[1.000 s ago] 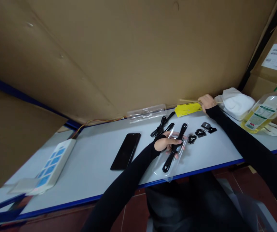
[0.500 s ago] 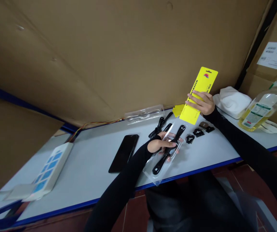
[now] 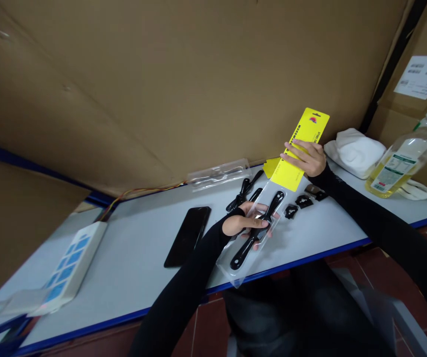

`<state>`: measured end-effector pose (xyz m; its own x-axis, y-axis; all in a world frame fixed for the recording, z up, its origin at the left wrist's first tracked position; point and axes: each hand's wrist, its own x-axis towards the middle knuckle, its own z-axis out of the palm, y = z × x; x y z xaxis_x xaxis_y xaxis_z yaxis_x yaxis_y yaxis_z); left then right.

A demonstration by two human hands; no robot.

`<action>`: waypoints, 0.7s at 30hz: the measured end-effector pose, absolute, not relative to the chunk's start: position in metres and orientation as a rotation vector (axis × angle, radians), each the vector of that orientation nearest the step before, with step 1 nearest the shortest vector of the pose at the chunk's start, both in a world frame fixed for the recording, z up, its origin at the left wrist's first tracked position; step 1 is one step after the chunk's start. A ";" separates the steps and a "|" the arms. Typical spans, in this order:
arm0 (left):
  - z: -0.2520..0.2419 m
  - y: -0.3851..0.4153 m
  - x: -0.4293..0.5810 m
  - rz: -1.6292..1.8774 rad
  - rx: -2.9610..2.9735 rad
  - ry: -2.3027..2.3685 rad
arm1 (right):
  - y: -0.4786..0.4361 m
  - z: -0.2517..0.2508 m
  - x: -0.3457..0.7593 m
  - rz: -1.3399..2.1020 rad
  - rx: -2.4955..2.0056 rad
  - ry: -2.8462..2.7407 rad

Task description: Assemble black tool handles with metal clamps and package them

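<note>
My left hand (image 3: 248, 224) is closed around a clear plastic blister tray (image 3: 231, 270) with a black spokeshave (image 3: 242, 255) in it; the thumb presses on the tool's middle. The tray and tool tilt, upper end to the right. My right hand (image 3: 310, 157) grips a yellow printed card (image 3: 312, 126), fingers across its front. The card's lower edge meets the tray's upper end; whether it sits inside the tray I cannot tell. Behind the left hand, more black handled tools (image 3: 241, 196) lie on the table. Small dark metal parts (image 3: 304, 201) lie right of the tray.
A black phone (image 3: 188, 237) lies left of my left arm. An empty clear tray (image 3: 218, 174) and yellow cards (image 3: 270, 166) lie at the back. A power strip (image 3: 74, 267) is far left; a white cloth bundle (image 3: 354, 152) and a bottle of yellow liquid (image 3: 395, 168) stand right.
The yellow card has moved slightly down relative to the tray, so their ends are closer. The whole view has shifted a little; both hands keep their grip.
</note>
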<state>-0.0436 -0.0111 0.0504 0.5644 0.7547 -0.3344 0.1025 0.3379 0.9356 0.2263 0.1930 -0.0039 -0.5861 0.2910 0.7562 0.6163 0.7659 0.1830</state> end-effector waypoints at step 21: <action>0.039 -0.009 -0.040 0.560 1.130 0.942 | 0.139 -0.012 0.200 -0.659 -0.336 -2.099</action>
<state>-0.0399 -0.0091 0.0387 0.5136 0.7867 -0.3425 0.0756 0.3562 0.9314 0.2001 0.1394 -0.0124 -0.5722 -0.0056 0.8201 0.4642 0.8222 0.3294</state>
